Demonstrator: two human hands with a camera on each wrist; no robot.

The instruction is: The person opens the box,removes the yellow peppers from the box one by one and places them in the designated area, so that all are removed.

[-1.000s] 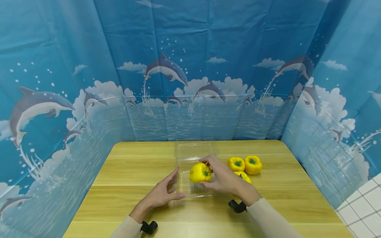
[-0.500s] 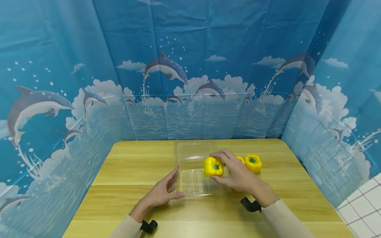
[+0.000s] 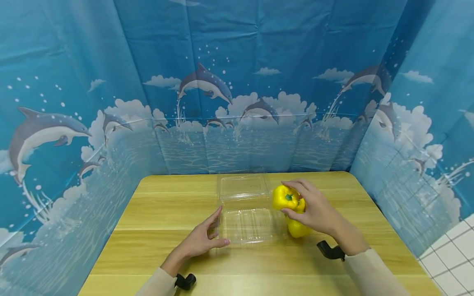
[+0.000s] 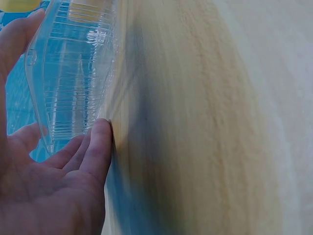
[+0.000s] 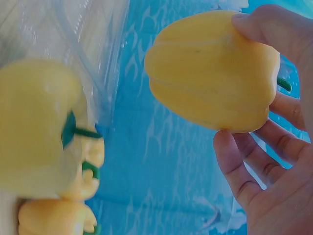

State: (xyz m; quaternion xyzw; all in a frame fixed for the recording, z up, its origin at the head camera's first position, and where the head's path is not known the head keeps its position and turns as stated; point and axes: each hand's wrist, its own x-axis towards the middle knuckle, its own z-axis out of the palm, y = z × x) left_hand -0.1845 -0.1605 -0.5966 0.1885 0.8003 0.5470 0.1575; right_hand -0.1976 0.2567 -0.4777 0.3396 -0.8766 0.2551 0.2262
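Note:
A yellow bell pepper (image 3: 283, 197) with a green stem is pinched between the thumb and fingers of my right hand (image 3: 318, 211), raised above the table. In the right wrist view, the held pepper (image 5: 210, 71) is off to one side of several other yellow peppers (image 5: 34, 129). My left hand (image 3: 201, 238) is at the left side of a clear plastic clamshell box (image 3: 246, 226). Its fingers are extended; in the left wrist view, fingertips (image 4: 101, 128) touch the box's side. The box stands with its lid folded back, and nothing lies in its base.
Just right of the box sits a loose group of yellow peppers (image 3: 298, 229), partly hidden behind my right hand and the held pepper. The wooden table (image 3: 166, 205) meets a blue dolphin-print curtain (image 3: 237, 152) at the back and sides.
My right hand has carried the pepper from above the box rightward, past its right edge to over the other peppers. The left hand and the box have stayed put.

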